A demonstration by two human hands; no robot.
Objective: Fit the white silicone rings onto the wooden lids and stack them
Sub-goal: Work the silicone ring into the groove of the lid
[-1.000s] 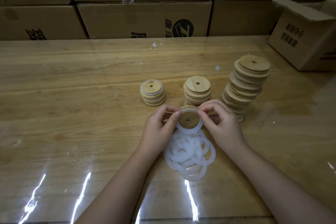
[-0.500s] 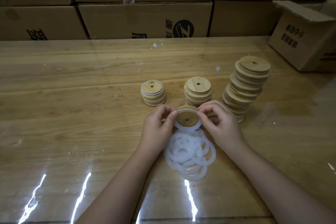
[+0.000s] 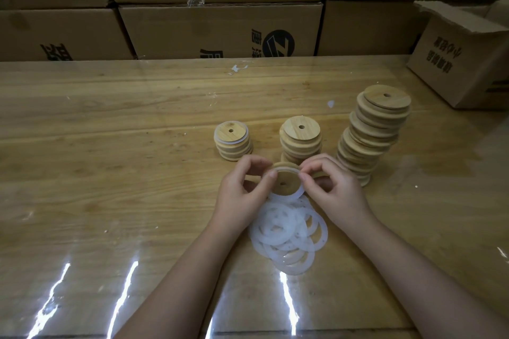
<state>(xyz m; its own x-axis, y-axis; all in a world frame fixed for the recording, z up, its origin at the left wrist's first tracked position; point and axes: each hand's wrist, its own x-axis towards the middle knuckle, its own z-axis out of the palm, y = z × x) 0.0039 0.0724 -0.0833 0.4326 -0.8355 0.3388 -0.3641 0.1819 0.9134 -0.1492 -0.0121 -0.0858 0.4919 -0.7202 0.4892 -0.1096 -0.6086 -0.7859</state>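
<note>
Left hand (image 3: 242,190) | right hand (image 3: 334,187) | pinch lid (image 3: 283,183) between; ring (image 3: 296,194) on lid

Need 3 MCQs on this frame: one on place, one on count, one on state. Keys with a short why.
1. Where does the pile of loose white silicone rings lie?
A. on top of a lid stack
B. on the wooden table, nearer the person than the held lid
C. inside a cardboard box

2. How many stacks of round wooden lids stand on the table?
A. two
B. three
C. five

3. How is the round wooden lid with a white ring held?
A. by one hand alone
B. not held, it lies untouched
C. pinched by the left hand and the right hand

Key:
1 B: the rings lie between the forearms.
2 B: there is a short stack, a middle stack and a tall stack.
3 C: fingers of both hands curl on its rim.
</note>
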